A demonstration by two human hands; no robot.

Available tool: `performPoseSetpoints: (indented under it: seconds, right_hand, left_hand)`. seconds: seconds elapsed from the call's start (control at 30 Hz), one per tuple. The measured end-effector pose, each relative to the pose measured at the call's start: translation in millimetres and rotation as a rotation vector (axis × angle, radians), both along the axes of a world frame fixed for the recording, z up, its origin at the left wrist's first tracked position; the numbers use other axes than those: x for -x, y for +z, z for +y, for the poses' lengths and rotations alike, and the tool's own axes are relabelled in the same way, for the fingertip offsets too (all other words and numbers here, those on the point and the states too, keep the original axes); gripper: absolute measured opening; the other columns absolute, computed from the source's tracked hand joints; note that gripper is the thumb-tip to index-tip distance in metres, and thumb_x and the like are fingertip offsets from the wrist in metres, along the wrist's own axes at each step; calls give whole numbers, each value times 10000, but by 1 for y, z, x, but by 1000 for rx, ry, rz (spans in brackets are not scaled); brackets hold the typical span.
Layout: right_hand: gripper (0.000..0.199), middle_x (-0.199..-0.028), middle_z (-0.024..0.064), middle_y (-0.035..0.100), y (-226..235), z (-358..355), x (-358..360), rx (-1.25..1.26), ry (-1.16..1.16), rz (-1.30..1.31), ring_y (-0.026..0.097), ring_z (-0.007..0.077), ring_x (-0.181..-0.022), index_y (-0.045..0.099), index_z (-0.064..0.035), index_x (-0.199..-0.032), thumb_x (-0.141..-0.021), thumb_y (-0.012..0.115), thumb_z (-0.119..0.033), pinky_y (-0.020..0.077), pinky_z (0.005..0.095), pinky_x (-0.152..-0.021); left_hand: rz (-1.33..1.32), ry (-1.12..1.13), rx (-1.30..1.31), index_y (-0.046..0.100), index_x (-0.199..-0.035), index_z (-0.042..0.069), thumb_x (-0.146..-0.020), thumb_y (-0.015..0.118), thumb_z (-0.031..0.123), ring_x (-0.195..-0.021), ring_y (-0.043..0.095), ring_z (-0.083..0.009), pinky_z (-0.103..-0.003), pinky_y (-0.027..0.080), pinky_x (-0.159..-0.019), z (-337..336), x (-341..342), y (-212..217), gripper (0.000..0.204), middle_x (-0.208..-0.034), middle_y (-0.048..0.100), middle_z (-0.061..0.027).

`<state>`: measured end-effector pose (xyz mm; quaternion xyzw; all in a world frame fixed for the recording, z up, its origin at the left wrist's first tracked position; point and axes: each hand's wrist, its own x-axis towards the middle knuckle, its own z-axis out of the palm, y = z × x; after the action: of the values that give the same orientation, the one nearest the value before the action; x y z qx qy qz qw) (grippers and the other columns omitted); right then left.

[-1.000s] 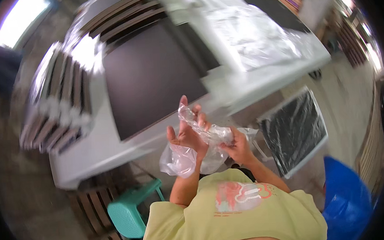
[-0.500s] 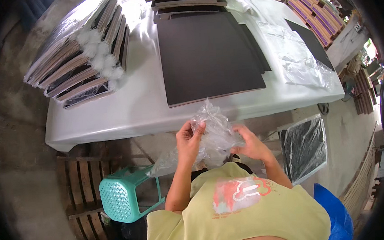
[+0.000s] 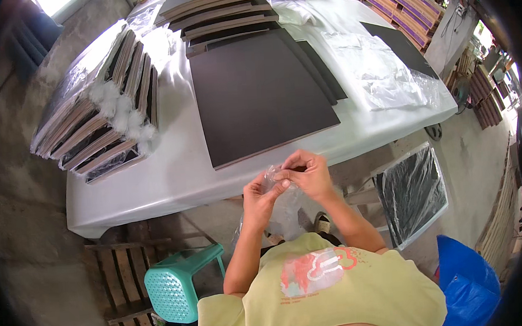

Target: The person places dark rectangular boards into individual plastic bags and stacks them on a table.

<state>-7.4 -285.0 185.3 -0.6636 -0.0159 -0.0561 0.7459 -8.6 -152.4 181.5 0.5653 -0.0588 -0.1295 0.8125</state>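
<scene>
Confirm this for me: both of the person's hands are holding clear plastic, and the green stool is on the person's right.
Not quite: the green stool is on the person's left, as the head view shows. The rest stands: the left hand and right hand are both holding clear plastic.

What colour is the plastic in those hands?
The plastic film is clear and colourless, seen in the head view.

Clear plastic film (image 3: 286, 209): partly covered by left hand (image 3: 262, 196) and right hand (image 3: 309, 175); exact fingertip contact hidden. Shoe (image 3: 322, 222): partly covered by shirt (image 3: 376, 281), itself cut off by lower edge. Board stack (image 3: 222, 13): cut off by upper edge. Lettering (image 3: 299, 297) on shirt: too small to read.
</scene>
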Motion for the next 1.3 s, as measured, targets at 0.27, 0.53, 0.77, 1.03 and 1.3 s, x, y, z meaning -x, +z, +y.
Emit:
performPoseSetpoints:
  seconds: [0.27, 0.53, 0.77, 1.03, 1.3]
  right_hand:
    - [82, -737, 18, 590, -3, -10, 9, -110, -52, -19, 521, 48, -670, 571, -27, -849, -792, 586, -83, 417, 204, -588]
    - [107, -628, 110, 539, 2, -12, 11, 622, -272, -191, 525, 253, -568, 528, -27, -788, -808, 537, -131, 406, 310, -520]
    - [126, -606, 85, 504, 1, -14, 4, 524, -364, -255, 512, 192, -562, 474, -30, -777, -826, 527, -133, 388, 302, -535]
    - [392, -730, 28, 582, 35, -23, 9, -206, -6, -42, 555, 88, -745, 404, -53, -1114, -772, 597, -58, 441, 226, -666]
    - [350, -765, 100, 628, 23, -18, 5, -64, -68, -55, 592, 98, -712, 497, -37, -1053, -728, 614, 23, 470, 196, -627]
  left_hand:
    - [73, 221, 112, 624, -827, 23, -705, 691, 130, -676, 480, -65, -219, 366, -644, -20, -11, 3, 175, -738, 579, 25]
    - [24, 257, 97, 596, -730, 45, -667, 726, 167, -627, 444, -47, -200, 330, -605, -24, -15, -2, 189, -676, 546, 37]
    - [63, 209, 232, 514, -690, 68, -635, 745, 126, -564, 461, -45, -201, 410, -510, -14, -20, -9, 245, -627, 517, 27]
    - [-164, 24, -107, 344, -1041, 49, -567, 772, 30, -565, 552, -107, -211, 464, -491, -12, -17, 21, 639, -635, 556, -53]
    - [-284, -14, -272, 443, -1095, 6, -599, 757, 53, -556, 536, -73, -198, 439, -502, -7, -16, 12, 589, -600, 555, -32]
